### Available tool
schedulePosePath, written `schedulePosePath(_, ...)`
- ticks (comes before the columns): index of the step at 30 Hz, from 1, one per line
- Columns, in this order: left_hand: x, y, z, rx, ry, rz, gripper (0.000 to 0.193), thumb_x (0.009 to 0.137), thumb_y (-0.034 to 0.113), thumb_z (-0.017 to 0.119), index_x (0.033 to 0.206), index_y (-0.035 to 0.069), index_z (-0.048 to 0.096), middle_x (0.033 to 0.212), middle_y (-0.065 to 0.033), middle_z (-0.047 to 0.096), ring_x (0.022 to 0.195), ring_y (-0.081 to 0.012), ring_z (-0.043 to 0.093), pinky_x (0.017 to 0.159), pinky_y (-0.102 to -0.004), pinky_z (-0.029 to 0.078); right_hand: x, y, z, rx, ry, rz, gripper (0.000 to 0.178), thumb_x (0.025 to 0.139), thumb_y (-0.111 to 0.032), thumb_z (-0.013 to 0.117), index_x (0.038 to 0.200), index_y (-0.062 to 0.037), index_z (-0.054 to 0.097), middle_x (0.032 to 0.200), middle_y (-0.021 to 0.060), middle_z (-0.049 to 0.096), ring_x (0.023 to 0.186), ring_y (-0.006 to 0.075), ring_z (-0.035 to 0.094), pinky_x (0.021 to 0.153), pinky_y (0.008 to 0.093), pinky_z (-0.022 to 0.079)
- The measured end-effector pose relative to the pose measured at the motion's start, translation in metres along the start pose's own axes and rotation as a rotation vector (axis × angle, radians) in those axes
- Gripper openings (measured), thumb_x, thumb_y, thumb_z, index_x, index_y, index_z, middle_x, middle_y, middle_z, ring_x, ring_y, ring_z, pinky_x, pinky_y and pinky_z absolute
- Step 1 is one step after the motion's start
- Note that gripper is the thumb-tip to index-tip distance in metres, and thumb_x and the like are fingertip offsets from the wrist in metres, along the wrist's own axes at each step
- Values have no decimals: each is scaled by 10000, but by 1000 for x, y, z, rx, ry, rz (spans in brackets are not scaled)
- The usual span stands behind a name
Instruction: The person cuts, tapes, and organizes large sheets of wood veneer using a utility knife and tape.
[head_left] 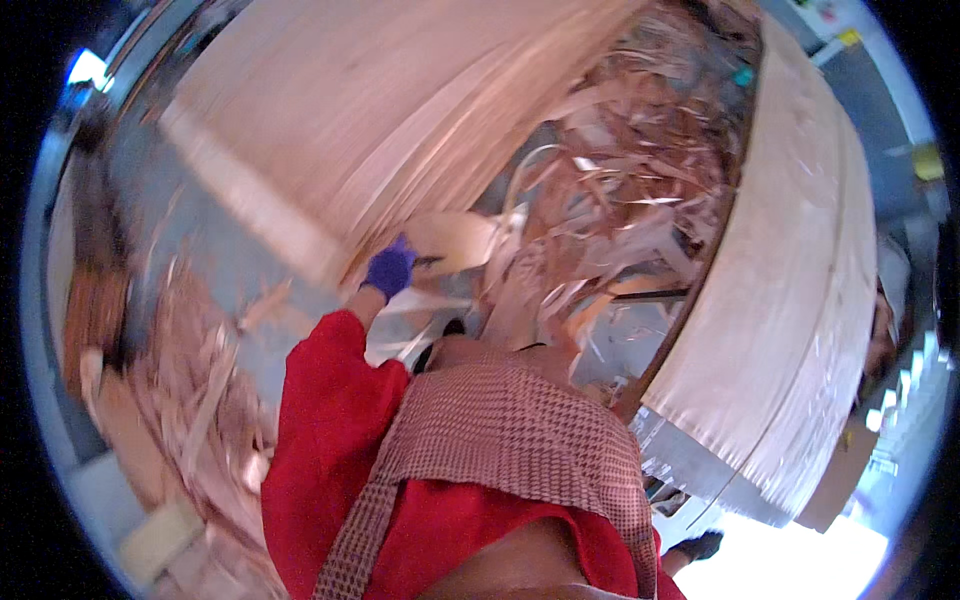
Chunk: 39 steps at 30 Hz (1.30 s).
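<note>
My left hand (390,268), in a purple glove, is beside the near corner of a thick stack of thin wood veneer sheets (330,100). Its fingers look curled, and a slim dark piece (428,260) juts out to the right of them; blur hides what it is. Just past the hand lies a pale loose veneer piece (455,240). At the lower right, my right hand (700,547) wears a dark glove and is held out to the side, near a bright floor patch. Its fingers are too smeared to read.
Torn veneer strips (640,170) are heaped ahead, between the stack and a second pale veneer stack (780,270) with a dark edge on the right. More scraps (205,390) cover the floor at left, near a pale block (160,540).
</note>
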<state>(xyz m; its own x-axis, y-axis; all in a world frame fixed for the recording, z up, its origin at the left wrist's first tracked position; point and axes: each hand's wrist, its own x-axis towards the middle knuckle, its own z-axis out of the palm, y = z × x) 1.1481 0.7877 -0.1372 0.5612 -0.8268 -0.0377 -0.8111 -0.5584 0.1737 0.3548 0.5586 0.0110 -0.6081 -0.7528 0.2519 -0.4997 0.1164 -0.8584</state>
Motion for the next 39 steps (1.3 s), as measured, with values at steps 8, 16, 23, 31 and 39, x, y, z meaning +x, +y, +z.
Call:
schedulePosePath(8, 20, -46, 102, -137, -474, -297, 357, 757, 163, 501, 1113, 133, 509, 1211, -157, 460, 992, -321, 531, 773, -446, 453, 43, -128, 181, 136, -199, -472, 208, 830, -192, 536, 954, -29, 574, 878, 57, 567, 813, 155, 521, 766, 286, 428)
schedulePosePath(16, 138, -24, 105, -349, -617, -472, 285, 760, 215, 530, 1018, 98, 560, 1011, -156, 526, 865, -291, 565, 699, -409, 458, 47, -288, 465, -75, -447, -600, 186, 823, -100, 498, 947, -6, 600, 888, 75, 600, 845, 155, 557, 769, 287, 446)
schedulePosePath(23, 317, 33, 45, -575, -401, -599, 263, 762, 260, 555, 936, 68, 604, 836, -155, 584, 754, -264, 595, 635, -377, 462, 41, -436, 711, 172, -859, -588, 164, 817, -101, 545, 946, -27, 614, 915, 112, 624, 843, 203, 596, 762, 295, 454)
schedulePosePath(31, 628, 103, -63, -869, -260, -202, 304, 806, 305, 563, 901, 22, 618, 677, -52, 597, 569, -125, 542, 516, -295, 443, 66, -550, 911, 253, -1101, -689, 189, 812, -80, 556, 987, -25, 601, 946, 101, 620, 873, 191, 581, 764, 294, 453)
schedulePosePath(39, 1016, 175, -144, -1142, -473, -102, 235, 833, 257, 567, 936, 49, 606, 665, -1, 573, 491, -74, 487, 455, -233, 413, 195, -587, 1002, 242, -719, -322, 226, 824, -68, 492, 1020, 10, 572, 958, 92, 601, 853, 149, 573, 752, 265, 467)
